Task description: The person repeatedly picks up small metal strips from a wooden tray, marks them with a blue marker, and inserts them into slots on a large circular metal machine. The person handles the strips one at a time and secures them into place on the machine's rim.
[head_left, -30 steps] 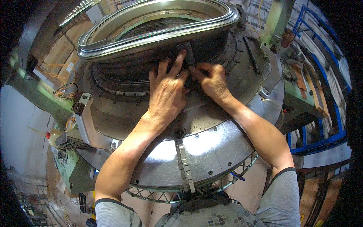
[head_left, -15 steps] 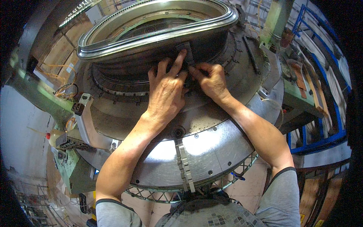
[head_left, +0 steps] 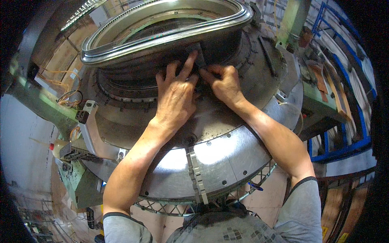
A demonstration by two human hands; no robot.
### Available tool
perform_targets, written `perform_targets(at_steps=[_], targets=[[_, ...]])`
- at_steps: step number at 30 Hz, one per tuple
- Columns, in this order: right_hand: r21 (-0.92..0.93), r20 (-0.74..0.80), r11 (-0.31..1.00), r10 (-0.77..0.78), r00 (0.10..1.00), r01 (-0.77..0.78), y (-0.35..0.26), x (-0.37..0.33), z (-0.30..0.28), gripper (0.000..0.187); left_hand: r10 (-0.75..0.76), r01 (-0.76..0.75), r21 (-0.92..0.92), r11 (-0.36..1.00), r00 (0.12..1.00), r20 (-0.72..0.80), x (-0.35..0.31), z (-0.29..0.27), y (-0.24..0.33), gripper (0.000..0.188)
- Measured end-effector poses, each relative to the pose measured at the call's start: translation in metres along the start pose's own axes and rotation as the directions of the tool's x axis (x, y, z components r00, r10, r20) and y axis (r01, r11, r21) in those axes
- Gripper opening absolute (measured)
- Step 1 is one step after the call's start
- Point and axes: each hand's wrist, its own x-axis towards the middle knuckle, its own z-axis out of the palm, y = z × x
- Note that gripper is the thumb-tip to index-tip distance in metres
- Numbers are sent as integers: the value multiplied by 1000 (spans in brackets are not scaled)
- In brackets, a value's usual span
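Both hands meet at the dark side wall [head_left: 135,67] of a large round machine, below its shiny oval-looking metal rim [head_left: 170,39]. My left hand [head_left: 176,97] has its fingers spread, with the index finger stretched up against a small flat dark plate [head_left: 199,49] on that wall. Its thumb is hidden. Just right of it, my right hand [head_left: 227,85] is closed, thumb and index finger pinched by the plate's lower end. Shadow hides whatever lies between those fingertips.
A polished metal ring [head_left: 219,150] surrounds the machine, with a notched metal strip [head_left: 197,178] crossing it. Green frame arms [head_left: 42,99] stand at the sides, one carrying orange wires [head_left: 73,95]. At the right is a blue rack [head_left: 340,152]. A dark bar [head_left: 267,56] rests beyond my right hand.
The view has shifted slightly. Both hands keep nearly the same pose by the plate, with the right fingertips a little closer to the left hand.
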Motion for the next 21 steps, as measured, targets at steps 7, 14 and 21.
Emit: perform_targets(at_steps=[7,14,21], targets=[[-8,-6,1000,3,1000,-3,2,0,1,26,5,-5,0,1000,1000,-7,0,2,-1,41],[-44,-37,999,-28,999,27,5,0,4,22,-27,27,13,1000,998,53,0,0,1,43],[-7,-14,999,42,999,-42,0,1,2,20,-53,46,49,998,990,133,2,-4,2,53]])
